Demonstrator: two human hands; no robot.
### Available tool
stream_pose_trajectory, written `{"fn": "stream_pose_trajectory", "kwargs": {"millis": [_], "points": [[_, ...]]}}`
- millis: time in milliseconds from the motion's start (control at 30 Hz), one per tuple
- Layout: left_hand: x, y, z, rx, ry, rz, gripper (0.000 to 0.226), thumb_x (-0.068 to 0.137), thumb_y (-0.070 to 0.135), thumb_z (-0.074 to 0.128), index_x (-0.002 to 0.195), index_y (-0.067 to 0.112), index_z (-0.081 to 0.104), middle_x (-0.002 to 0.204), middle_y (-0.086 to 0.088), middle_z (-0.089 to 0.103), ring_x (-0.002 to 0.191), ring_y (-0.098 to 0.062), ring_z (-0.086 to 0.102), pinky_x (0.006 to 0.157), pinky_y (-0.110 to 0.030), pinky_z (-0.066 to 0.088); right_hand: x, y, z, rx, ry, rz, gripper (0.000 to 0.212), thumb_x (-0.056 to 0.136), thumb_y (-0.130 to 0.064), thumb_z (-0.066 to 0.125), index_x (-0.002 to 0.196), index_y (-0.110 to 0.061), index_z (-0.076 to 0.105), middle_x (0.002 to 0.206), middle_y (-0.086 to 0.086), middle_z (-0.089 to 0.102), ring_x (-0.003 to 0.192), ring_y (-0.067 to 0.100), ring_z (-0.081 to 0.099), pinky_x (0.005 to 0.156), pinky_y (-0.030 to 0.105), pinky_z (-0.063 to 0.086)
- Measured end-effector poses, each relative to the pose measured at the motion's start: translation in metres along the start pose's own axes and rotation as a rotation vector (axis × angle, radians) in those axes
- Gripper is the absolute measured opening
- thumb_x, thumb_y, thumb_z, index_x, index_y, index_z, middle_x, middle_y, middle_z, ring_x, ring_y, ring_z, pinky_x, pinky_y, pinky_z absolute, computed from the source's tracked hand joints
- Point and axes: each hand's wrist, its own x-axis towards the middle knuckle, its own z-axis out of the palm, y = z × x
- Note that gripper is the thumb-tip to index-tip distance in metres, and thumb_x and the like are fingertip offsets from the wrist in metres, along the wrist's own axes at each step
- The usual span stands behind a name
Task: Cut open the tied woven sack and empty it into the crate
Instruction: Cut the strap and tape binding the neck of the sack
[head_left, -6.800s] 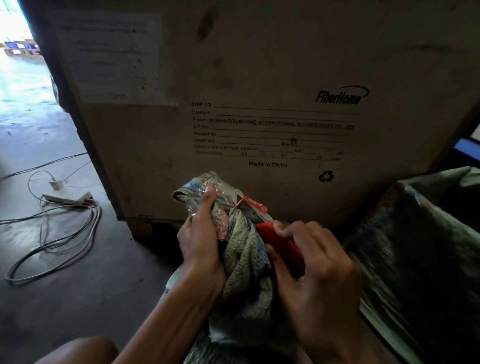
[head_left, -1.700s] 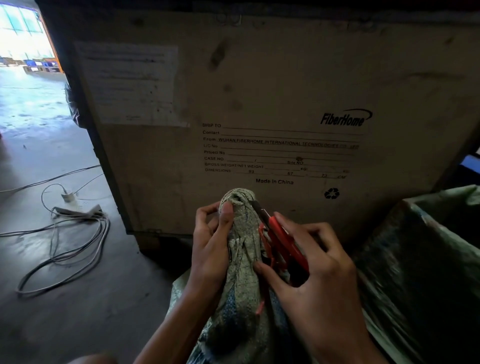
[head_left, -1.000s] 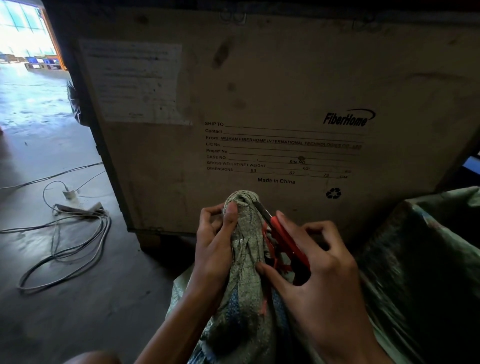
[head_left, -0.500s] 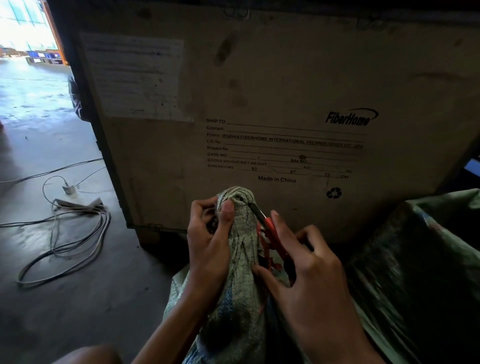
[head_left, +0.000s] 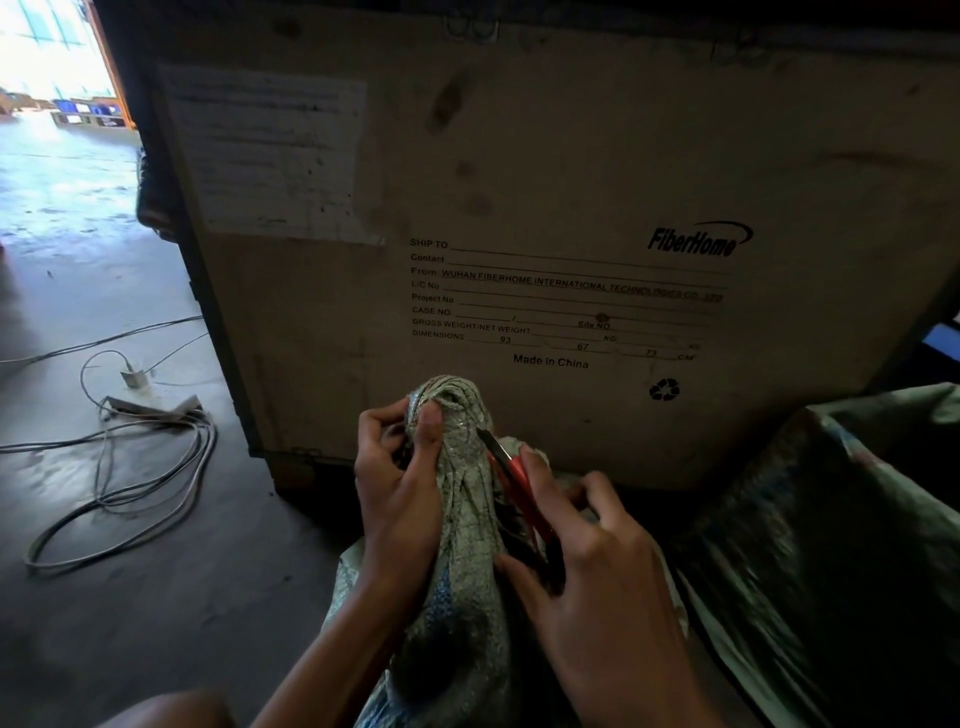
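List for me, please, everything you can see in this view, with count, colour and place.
woven sack: one, pale grey-green, bottom centre, neck bunched upright
cutter: one, red handle, against the right side of the sack's neck
plywood crate: one, tan, printed FiberHome, behind the sack
paper label: one, whitish, crate's upper left
second sack: one, dark green, right
cables: a loose bundle, pale grey, floor at left
power strip: one, grey, among the cables
floor: grey concrete, left
left hand: grips the sack's neck
right hand: holds the cutter
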Motion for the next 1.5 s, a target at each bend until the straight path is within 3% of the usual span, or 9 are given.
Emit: {"fn": "stream_pose_trajectory", "kwargs": {"millis": [200,400,633,900,1000,1133,1267,1367,1500], "points": [[0.011,0.0,-0.008,-0.031,0.019,-0.035,0.03,0.101,0.031,0.054,0.118,0.006,0.052,0.1,-0.018,0.074,0.084,-0.021,0.073,0.066,-0.028,0.061,-0.003,0.0,-0.008,-0.025,-0.108,0.031,0.084,0.085,-0.053,0.066,0.15,-0.053,0.013,0.125,-0.013,0.037,0.108,0.001,0.047,0.102,0.013,0.041],[0.016,0.003,-0.01,-0.051,-0.113,-0.048,0.03,0.103,0.029,0.049,0.114,0.002,0.053,0.071,0.002,0.074,0.064,-0.003,0.069,0.058,-0.019,0.058,-0.003,0.019,-0.017,0.256,0.27,0.061,0.046,0.07,-0.056,0.076,0.113,-0.043,0.067,0.085,-0.016,0.055,0.084,-0.001,0.06,0.067,0.002,0.044],[-0.006,0.015,0.009,0.022,-0.397,0.162,0.027,0.096,0.03,0.043,0.09,0.006,0.054,0.064,0.013,0.064,0.058,0.003,0.058,0.056,-0.012,0.047,0.01,0.023,-0.031,0.631,0.206,0.227,0.047,0.062,-0.064,0.078,0.098,-0.034,0.071,0.087,-0.014,0.075,0.083,-0.001,0.07,0.075,0.026,0.058],[-0.006,0.016,0.003,0.025,-0.422,0.151,0.037,0.107,0.021,0.044,0.087,-0.002,0.065,0.073,-0.008,0.068,0.064,-0.016,0.062,0.057,-0.028,0.054,0.01,0.026,-0.034,0.808,0.047,0.144,0.027,0.073,-0.029,0.081,0.098,-0.024,0.074,0.087,-0.011,0.077,0.082,0.002,0.074,0.072,0.02,0.057],[0.001,0.022,-0.001,-0.052,-0.516,0.065,0.055,0.099,0.046,0.054,0.09,-0.006,0.064,0.074,-0.012,0.068,0.063,-0.018,0.063,0.057,-0.028,0.056,0.012,0.031,-0.039,0.847,0.003,0.118,0.019,0.078,-0.017,0.079,0.095,-0.02,0.074,0.083,-0.007,0.076,0.079,0.003,0.073,0.067,0.014,0.053],[0.004,0.026,-0.007,-0.185,-0.58,-0.144,0.061,0.095,0.05,0.056,0.105,-0.01,0.059,0.084,-0.025,0.063,0.076,-0.027,0.062,0.069,-0.037,0.057,0.013,0.035,-0.038,0.82,0.054,0.13,0.024,0.078,-0.023,0.079,0.101,-0.023,0.073,0.09,-0.006,0.076,0.084,0.004,0.073,0.071,0.018,0.056],[0.002,0.022,-0.013,-0.483,-0.686,-0.415,0.05,0.077,0.019,0.063,0.125,0.007,0.063,0.083,-0.016,0.061,0.077,-0.025,0.059,0.075,-0.041,0.049,0.017,0.049,-0.027,0.714,0.238,0.248,0.034,0.069,-0.039,0.084,0.1,-0.031,0.071,0.087,-0.006,0.073,0.084,0.009,0.072,0.075,0.039,0.062],[0.003,0.018,-0.013,-0.227,-0.72,-0.356,0.058,0.08,0.012,0.057,0.138,0.017,0.051,0.111,-0.016,0.074,0.091,-0.029,0.073,0.075,-0.037,0.062,0.017,0.055,-0.022,0.699,0.257,0.285,0.043,0.063,-0.045,0.085,0.102,-0.031,0.07,0.088,-0.006,0.073,0.085,0.008,0.071,0.077,0.041,0.061],[0.008,0.021,-0.021,-0.042,-0.81,-0.265,0.082,0.069,0.02,0.077,0.145,0.021,0.047,0.127,-0.015,0.07,0.113,-0.031,0.071,0.09,-0.037,0.061,0.018,0.057,-0.017,0.528,0.263,0.253,0.043,0.066,-0.044,0.083,0.104,-0.031,0.067,0.092,-0.005,0.071,0.086,0.014,0.068,0.076,0.04,0.059]]}}
